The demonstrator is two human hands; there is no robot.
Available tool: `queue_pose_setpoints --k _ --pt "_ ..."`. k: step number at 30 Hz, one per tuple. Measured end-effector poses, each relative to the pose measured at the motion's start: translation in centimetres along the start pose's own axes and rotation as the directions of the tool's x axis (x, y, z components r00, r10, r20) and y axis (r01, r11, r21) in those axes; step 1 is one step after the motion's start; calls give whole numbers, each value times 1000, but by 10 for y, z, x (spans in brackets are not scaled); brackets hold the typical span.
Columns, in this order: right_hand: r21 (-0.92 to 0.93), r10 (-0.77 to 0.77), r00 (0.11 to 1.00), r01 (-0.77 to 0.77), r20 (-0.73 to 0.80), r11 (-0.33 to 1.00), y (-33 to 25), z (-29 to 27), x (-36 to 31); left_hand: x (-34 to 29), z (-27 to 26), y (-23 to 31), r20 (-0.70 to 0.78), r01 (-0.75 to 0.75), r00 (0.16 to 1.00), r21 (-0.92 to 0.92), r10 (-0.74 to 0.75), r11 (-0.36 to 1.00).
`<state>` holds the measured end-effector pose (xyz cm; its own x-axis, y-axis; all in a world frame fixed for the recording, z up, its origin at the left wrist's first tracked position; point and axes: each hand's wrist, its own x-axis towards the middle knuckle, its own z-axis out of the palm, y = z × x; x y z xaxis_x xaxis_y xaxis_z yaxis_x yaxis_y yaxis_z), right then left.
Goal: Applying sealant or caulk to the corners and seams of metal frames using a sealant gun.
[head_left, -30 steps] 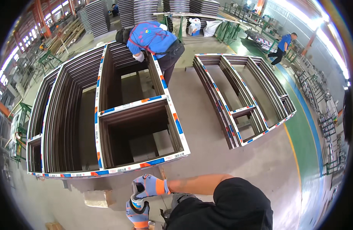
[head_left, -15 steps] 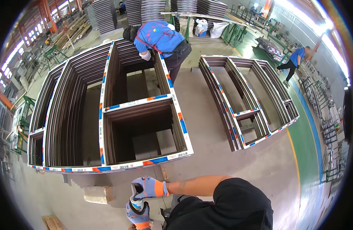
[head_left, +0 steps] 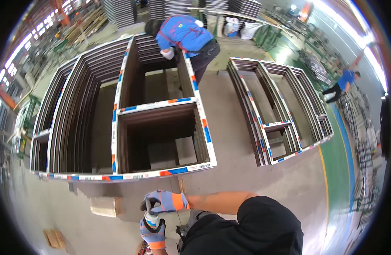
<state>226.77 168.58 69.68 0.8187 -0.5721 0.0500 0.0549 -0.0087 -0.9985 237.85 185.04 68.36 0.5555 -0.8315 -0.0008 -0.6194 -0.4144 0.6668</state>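
Note:
Both my hands wear blue-grey gloves with dark palms and orange cuffs. Low in the view, my left hand (head_left: 153, 236) is wrapped around a small white can (head_left: 151, 219) with blue on its side, held upright. Just above it, my right hand (head_left: 165, 201) is closed at the can's top, thumb and fingers together. Whatever it pinches there, perhaps a cap, is hidden by the glove. Beyond my hands lies a large stack of brown window frames (head_left: 115, 140), their top edges covered with white, blue and orange film.
A smaller frame stack (head_left: 275, 124) lies to the right. A co-worker in blue (head_left: 184, 36) bends over the large stack's far side; another person (head_left: 343, 83) is at far right. On the floor sit a pale block (head_left: 105, 206) and a wooden block (head_left: 54, 239).
My right hand's fingers have drawn together over the can's top, and more of the can's side shows. The person at far right has moved further right. My view has shifted slightly.

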Motion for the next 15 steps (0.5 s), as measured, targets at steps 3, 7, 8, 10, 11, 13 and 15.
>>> queue_pose_setpoints --k 3,7,8,10,11,13,15 --pt "-347 172 978 -204 -123 915 1 4 1 -3 -5 0 3 5 1000 -25 -5 1000" --pt "1 173 981 -174 87 985 2 13 3 -16 -19 -13 2 38 999 21 -38 999" --pt "126 102 990 -115 102 985 4 19 5 -21 -22 -17 38 112 993 59 -114 992" --pt "-6 165 970 -166 182 986 6 29 9 -26 -32 -25 52 115 992 48 -117 992" --pt "-60 225 950 -217 216 974 7 36 8 -32 -36 -25 58 133 989 33 -135 991" --pt "-72 318 924 -310 213 948 9 51 14 -44 -40 -26 15 201 980 4 -201 980" --pt "13 217 933 -231 288 973 11 75 12 -62 -48 -35 16 263 965 -2 -263 965"
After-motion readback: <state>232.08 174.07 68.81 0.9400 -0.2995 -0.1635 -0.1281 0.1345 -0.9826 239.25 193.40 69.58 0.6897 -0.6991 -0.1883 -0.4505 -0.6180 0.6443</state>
